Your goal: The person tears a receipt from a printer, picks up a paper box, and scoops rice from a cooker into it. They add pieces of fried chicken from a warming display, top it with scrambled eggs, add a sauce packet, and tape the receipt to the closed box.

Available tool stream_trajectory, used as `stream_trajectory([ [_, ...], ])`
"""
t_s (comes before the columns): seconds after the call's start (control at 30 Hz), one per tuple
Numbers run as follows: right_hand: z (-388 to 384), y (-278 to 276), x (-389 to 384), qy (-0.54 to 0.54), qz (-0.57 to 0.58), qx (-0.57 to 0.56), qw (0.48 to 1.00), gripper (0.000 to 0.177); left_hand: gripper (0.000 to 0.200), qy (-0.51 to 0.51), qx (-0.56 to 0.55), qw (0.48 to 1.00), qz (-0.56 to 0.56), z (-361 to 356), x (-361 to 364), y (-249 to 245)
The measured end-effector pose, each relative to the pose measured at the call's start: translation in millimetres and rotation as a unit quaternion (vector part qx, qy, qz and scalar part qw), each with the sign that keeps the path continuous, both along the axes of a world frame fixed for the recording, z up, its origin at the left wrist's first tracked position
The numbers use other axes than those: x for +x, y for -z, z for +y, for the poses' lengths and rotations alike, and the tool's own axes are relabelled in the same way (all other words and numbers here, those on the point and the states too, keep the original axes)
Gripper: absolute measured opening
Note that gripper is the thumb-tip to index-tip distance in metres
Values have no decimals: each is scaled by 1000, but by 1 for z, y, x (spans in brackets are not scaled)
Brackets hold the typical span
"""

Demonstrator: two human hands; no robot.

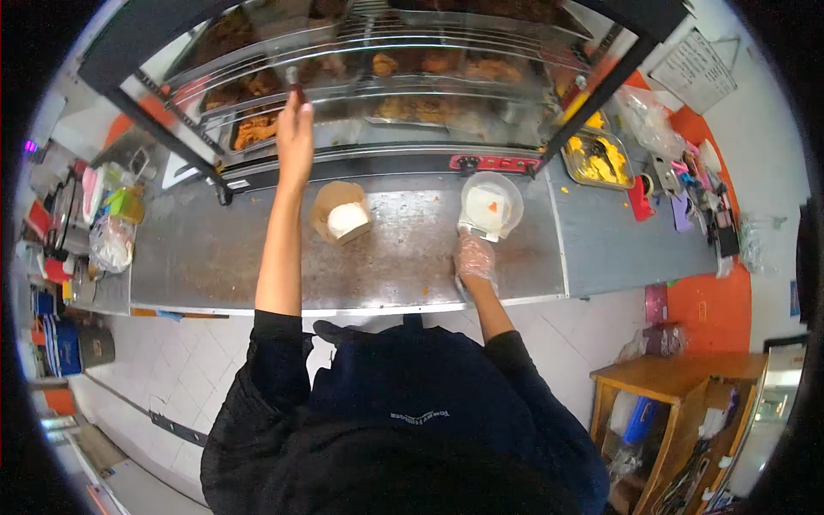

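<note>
My left hand (295, 142) is bare and raised at the glass-fronted food warmer, its fingers at the lower end of a dark door handle (297, 88). On the metal counter below sits a brown paper food box (323, 204) with a rounded mound of white rice (347, 219). My right hand (475, 257) wears a clear plastic glove. Its fingers look closed at the front of a round, whitish, translucent bowl (513, 202), against a pale, flat piece. What they grip is hard to make out. A small orange bit lies in the bowl.
Trays of fried food (257, 130) fill the warmer (343, 159) above the counter (386, 266). At right are a metal tray of yellow food (598, 159), red tongs-like plastic (640, 199) and cluttered small items. Bags and containers (112, 240) crowd the left end. A wooden shelf unit (669, 378) stands lower right.
</note>
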State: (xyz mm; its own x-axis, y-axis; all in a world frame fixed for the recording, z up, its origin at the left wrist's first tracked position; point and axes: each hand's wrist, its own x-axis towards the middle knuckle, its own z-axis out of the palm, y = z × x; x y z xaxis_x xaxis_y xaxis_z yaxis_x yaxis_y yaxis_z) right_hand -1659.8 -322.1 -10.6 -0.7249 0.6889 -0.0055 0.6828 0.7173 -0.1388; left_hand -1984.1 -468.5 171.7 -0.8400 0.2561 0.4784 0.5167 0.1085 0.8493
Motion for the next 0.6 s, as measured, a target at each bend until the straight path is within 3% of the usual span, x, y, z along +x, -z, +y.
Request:
stream_trajectory([
  [0.03, 4, 10, -2, -29, 9, 55, 998, 25, 52, 41, -16, 999, 3, -1, 4, -2],
  [0.1, 7, 30, -6, -23, 1, 63, 998, 24, 52, 87, -44, 995, 27, -5, 11, -2],
  [0.2, -2, -11, -22, -47, -75, 10, 996, 25, 51, 148, -57, 986, 44, -13, 6, 5],
  [0.27, -11, -33, -41, -78, -108, -9, 991, 26, 50, 249, -89, 964, -33, -42, 14, -17],
  [0.33, -32, -60, -65, -25, 77, -70, 994, 26, 46, 278, -34, 953, -114, -93, 20, -51],
  [0.4, -52, -100, -103, -78, 75, -109, 988, 25, 32, 228, 42, 964, -128, -182, 33, -95],
  [0.43, -64, -111, -122, -167, 153, -97, 969, 28, 25, 274, 217, 935, -52, -236, 39, -92],
  [0.47, -76, -116, -143, -252, 230, -85, 936, 33, 16, 541, 369, 747, 109, -272, 26, -92],
  [0.5, -90, -119, -171, -275, 241, -107, 925, 33, 13, 705, 450, 520, 176, -301, 46, -113],
  [0.53, -103, -121, -201, -297, 252, -129, 912, 33, 13, 723, 314, 475, 392, -326, 65, -166],
  [0.57, -112, -114, -233, -322, 271, -159, 893, 32, 13, 727, 177, 459, 480, -362, 85, -191],
  [0.6, -121, -109, -265, -346, 291, -188, 872, 30, 18, 626, 29, 528, 574, -426, 117, -186],
])
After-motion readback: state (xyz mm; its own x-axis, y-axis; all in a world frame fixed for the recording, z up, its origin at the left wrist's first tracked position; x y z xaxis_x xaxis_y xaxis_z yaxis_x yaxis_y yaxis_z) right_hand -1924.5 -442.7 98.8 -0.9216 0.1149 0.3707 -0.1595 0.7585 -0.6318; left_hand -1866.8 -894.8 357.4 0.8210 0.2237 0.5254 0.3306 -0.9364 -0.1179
